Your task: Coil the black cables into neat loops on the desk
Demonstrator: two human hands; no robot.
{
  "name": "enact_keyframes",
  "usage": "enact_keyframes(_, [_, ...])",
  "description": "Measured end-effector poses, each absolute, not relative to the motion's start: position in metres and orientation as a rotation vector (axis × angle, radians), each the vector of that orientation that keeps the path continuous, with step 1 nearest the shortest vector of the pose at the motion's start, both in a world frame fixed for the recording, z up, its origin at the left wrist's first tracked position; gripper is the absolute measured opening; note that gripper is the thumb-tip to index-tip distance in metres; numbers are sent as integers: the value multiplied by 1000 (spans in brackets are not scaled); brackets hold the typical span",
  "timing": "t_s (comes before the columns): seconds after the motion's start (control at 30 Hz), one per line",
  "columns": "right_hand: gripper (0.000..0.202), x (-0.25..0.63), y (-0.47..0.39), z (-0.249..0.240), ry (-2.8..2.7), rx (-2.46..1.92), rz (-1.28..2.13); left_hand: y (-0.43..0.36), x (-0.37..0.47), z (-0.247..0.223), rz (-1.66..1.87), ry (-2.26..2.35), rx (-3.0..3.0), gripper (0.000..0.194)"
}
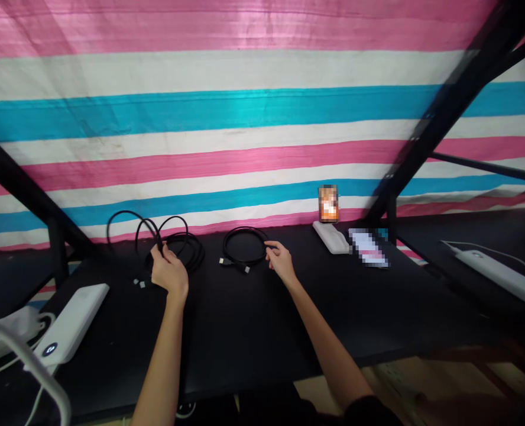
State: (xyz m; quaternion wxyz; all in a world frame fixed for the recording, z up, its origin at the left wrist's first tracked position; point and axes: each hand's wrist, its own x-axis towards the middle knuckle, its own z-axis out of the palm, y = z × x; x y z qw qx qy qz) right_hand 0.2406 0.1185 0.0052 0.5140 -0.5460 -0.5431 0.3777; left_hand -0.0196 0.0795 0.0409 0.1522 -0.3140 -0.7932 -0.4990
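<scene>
My left hand [170,273] is closed around a black cable [125,212], whose loose loops rise above the fingers. More black coils [195,251] lie behind this hand, and two pale plugs [139,283] show just left of it. To the right, a neatly coiled black USB cable [245,229] rests on the black table [231,331], with its two connectors [233,265] toward me. My right hand [280,260] pinches the right edge of that coil; the exact contact is partly hidden by the fingers.
A white power strip-like bar [78,319] with a lit mark and a white adapter [9,334] lie at left. Back right are a white stand [331,238], a blurred upright screen [329,204] and a blurred flat item [369,247]. Black frame legs [422,148] flank the table.
</scene>
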Motion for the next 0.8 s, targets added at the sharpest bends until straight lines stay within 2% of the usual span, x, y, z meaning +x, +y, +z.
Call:
enact_keyframes(0.1, [30, 239, 117, 7, -1316, -1294, 932, 76, -17, 44, -1539, -2161, -821, 44])
enact_keyframes(0.23, [30, 238, 115, 13, -1280, -1251, 1087, 72, -5, 41, -1543, -2001, -1043, 47])
enact_keyframes(0.37, [47, 238, 114, 21, -1179, -1223, 1489, 67, 17, 32, -1447, -1834, -1464, 47])
enact_keyframes(0.47, [64, 237, 114, 27, -1102, -1180, 1767, 61, 34, 25, -1368, -1588, -1799, 37])
enact_keyframes(0.53, [68, 237, 113, 30, -1045, -1157, 1850, 58, 46, 22, -1303, -1392, -2030, 28])
enact_keyframes(0.67, [50, 238, 111, 31, -929, -1099, 1800, 51, 64, 19, -1215, -1056, -2312, 22])
enact_keyframes(0.8, [33, 241, 111, 25, -983, -1043, 1667, 48, 73, 22, -1231, -884, -2287, 32])
